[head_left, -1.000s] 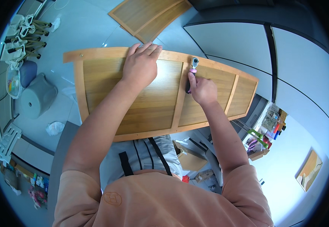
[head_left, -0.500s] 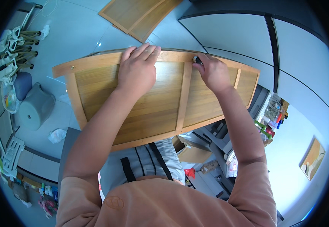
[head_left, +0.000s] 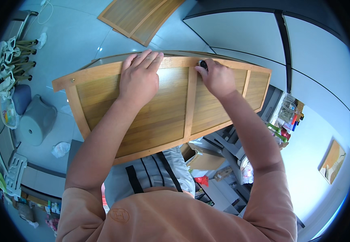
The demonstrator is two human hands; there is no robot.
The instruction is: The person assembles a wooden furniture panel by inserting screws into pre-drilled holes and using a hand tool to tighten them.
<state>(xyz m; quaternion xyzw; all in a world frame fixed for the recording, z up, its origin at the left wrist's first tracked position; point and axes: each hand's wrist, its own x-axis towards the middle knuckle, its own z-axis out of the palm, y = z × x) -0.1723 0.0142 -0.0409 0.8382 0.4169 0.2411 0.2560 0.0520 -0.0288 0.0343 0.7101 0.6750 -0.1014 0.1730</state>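
Note:
A large framed wooden panel (head_left: pixel 159 117) stands tilted in front of me, its pale rails set around darker boards. My left hand (head_left: pixel 139 80) lies on its upper rail with fingers stretched out over the far edge. Farther right, my right hand (head_left: pixel 219 78) is closed around a small black tool with a pale end (head_left: pixel 202 64). That tool sits against the upper rail, just above the middle upright; its exact kind is mostly hidden by my fingers. A small metal fitting (head_left: pixel 73 80) shows at the rail's left end.
More wooden panels (head_left: pixel 136 20) lie on the floor beyond. A grey stool (head_left: pixel 38 121) and folded stools (head_left: pixel 20 60) are at the left. Behind the right side stands a white cabinet (head_left: pixel 239 34). An open cardboard box (head_left: pixel 207 157) sits below the panel.
The whole scene has shifted slightly left in view. Both hands keep their places on the upper rail, and the tool stays in my right hand.

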